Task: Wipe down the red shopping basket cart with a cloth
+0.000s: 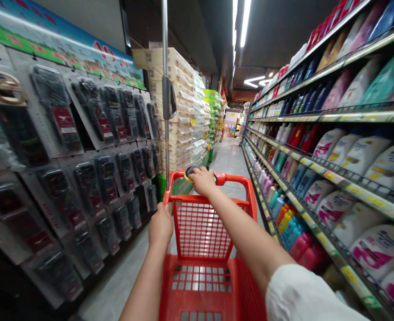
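Note:
A red shopping cart (202,227) with a grid basket stands in front of me in a store aisle. My left hand (160,225) is closed on the left side of the cart's frame, near the foot of an upright metal pole (166,142). At the top bar, my right hand (203,180) reaches across to the left part of the handle, its fingers bent over a dark and yellow piece (190,173) there. Its fingertips partly hide what lies beneath them. The seat part of the cart holds nothing that I can see.
Packaged belts (108,178) hang on a rack close on the left. Farther along stand stacked tissue packs (180,111) and green packs (213,116). Shelves of bottles (360,151) line the right. The grey tiled floor (228,156) runs ahead between them.

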Demonstrator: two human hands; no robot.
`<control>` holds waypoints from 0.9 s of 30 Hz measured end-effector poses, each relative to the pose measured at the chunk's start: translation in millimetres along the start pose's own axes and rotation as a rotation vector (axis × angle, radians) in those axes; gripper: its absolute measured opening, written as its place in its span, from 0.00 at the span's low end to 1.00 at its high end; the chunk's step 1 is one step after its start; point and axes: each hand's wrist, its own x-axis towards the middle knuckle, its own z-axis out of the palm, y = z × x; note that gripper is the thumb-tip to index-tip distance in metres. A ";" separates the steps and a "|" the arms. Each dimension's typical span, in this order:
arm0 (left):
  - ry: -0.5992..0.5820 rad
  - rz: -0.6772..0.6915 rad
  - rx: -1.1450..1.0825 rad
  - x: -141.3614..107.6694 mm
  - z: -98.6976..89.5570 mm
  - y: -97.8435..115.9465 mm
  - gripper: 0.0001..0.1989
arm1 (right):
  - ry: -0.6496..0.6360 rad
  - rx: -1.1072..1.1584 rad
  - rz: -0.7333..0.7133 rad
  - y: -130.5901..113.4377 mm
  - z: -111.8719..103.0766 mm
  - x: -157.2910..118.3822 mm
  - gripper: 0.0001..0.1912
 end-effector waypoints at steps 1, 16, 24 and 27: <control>-0.003 -0.003 -0.001 0.6 -0.4 -0.5 0.18 | 0.000 -0.013 -0.055 1.7 1.5 -2.5 0.21; -0.016 -0.025 0.013 3.8 -5.8 -1.8 0.20 | -0.044 -0.240 -0.346 153.3 -20.6 -69.5 0.19; 0.002 -0.029 0.056 3.3 -6.0 -1.1 0.20 | -0.332 -0.265 -0.267 165.7 -40.0 -93.6 0.12; 0.002 -0.022 0.056 2.5 -7.1 -0.4 0.21 | -0.385 -0.280 -0.267 141.7 -47.8 -112.2 0.10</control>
